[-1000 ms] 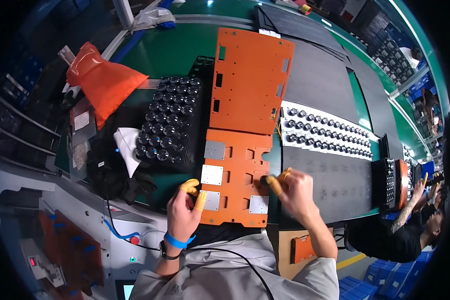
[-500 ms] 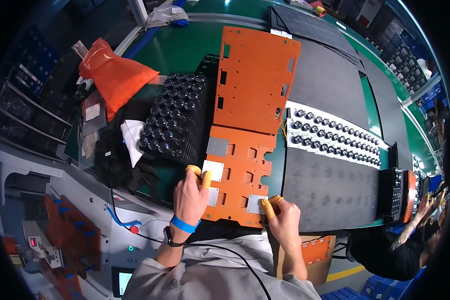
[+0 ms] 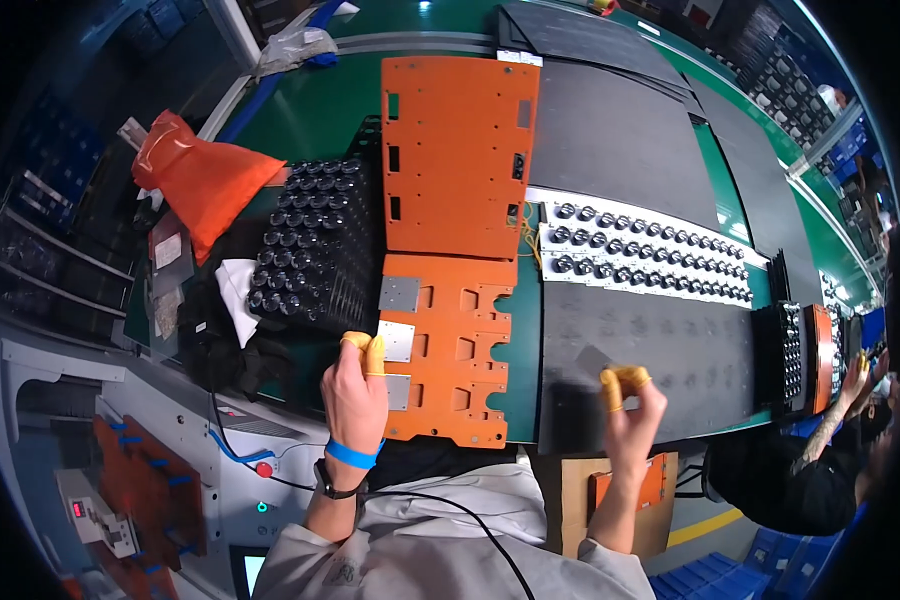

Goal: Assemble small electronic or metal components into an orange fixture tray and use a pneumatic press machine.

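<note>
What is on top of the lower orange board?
Three flat plates line the left edge of the board. The left hand covers part of that edge; whatever lies beneath the plates is hidden.

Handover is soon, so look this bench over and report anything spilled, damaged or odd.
Nothing looks spilled or damaged. Only a white cloth or sheet looks untidy, lying crooked left of the black rack. The plate in the right hand is too blurred to judge.

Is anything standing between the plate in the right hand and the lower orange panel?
Nothing visible stands there. Between the blurred small grey plate in the right hand and the lower orange panel lie only flat black mat and a green tabletop strip. The white lens strips lie farther off, beyond that gap.
</note>
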Demonstrator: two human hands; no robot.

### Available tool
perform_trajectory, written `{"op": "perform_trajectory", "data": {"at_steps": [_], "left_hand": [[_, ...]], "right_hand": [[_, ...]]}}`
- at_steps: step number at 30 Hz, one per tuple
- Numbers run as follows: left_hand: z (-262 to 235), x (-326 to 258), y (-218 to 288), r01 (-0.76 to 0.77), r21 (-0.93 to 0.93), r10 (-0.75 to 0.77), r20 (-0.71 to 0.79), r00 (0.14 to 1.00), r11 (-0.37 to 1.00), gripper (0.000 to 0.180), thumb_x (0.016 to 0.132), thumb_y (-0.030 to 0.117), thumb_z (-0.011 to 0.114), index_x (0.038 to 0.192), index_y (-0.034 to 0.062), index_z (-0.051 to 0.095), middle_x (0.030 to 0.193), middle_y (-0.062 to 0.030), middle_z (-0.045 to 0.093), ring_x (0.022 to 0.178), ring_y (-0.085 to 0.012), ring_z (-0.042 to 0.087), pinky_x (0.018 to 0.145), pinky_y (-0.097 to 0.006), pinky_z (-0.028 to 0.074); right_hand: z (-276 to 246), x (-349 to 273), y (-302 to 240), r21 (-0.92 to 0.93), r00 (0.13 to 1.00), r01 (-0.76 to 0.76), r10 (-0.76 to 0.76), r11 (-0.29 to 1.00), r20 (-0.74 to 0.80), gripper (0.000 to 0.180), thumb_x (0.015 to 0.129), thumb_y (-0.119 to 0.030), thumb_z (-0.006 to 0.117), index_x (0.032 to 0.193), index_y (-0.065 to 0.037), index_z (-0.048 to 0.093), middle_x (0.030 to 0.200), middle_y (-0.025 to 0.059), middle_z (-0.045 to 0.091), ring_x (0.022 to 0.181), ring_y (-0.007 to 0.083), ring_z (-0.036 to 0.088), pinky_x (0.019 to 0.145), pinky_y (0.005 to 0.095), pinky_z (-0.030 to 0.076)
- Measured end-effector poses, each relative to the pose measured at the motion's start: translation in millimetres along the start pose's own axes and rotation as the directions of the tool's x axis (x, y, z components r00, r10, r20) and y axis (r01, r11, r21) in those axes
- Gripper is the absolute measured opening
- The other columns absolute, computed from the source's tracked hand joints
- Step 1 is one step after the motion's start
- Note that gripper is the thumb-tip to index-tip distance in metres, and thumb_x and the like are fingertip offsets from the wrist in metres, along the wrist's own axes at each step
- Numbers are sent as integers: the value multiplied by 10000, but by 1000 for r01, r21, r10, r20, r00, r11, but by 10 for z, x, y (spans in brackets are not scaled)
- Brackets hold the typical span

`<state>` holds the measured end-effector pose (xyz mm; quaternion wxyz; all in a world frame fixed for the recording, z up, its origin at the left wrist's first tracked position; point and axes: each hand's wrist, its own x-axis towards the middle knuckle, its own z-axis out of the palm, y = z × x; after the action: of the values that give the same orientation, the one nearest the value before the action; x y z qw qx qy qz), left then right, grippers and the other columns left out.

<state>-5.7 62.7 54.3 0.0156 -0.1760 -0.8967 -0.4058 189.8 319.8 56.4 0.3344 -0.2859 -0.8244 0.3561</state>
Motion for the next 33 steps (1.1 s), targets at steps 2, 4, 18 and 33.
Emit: {"op": "perform_trajectory", "data": {"at_steps": [2, 4, 18, 33], "left_hand": [[13, -7, 45, -25, -84, 23, -34, 999, 996, 129, 1017, 93, 601, 1037, -33, 577, 800, -247, 655, 731, -457, 639, 601, -455, 479], [53, -42, 81, 22, -157, -29, -40, 999, 987, 130, 1033, 111, 598, 1025, -18, 585, 746, -208, 626, 618, -365, 600, 566, -404, 457], [297, -266, -19, 760, -575, 162, 755, 636, -303, 263, 1044, 209, 493, 1196, 23, 600, 799, -35, 484, 560, -120, 393, 432, -246, 287], [557, -255, 34, 798, -256, 337, 805, 488, -545, 216, 1057, 209, 499, 1119, 6, 537, 754, -49, 424, 526, -120, 371, 381, -244, 313]], "right_hand": [[-289, 100, 350, -214, 973, 200, -219, 956, -68, 130, 808, 29, 766, 918, 17, 697, 725, 91, 604, 606, 183, 566, 589, 299, 453], [-533, 230, 540, -515, 938, 223, -327, 828, -118, 160, 789, -2, 797, 929, -19, 722, 785, 98, 625, 637, 238, 587, 601, 365, 465], [-1138, 162, 1006, -466, 993, 78, -111, 881, -42, 289, 764, -108, 828, 1023, -18, 739, 924, 119, 656, 857, 307, 618, 769, 407, 489], [-1820, 944, 2243, -691, 942, -226, -25, 687, -333, 229, 877, -179, 754, 1087, -87, 754, 977, 118, 662, 883, 296, 676, 788, 395, 555]]}}
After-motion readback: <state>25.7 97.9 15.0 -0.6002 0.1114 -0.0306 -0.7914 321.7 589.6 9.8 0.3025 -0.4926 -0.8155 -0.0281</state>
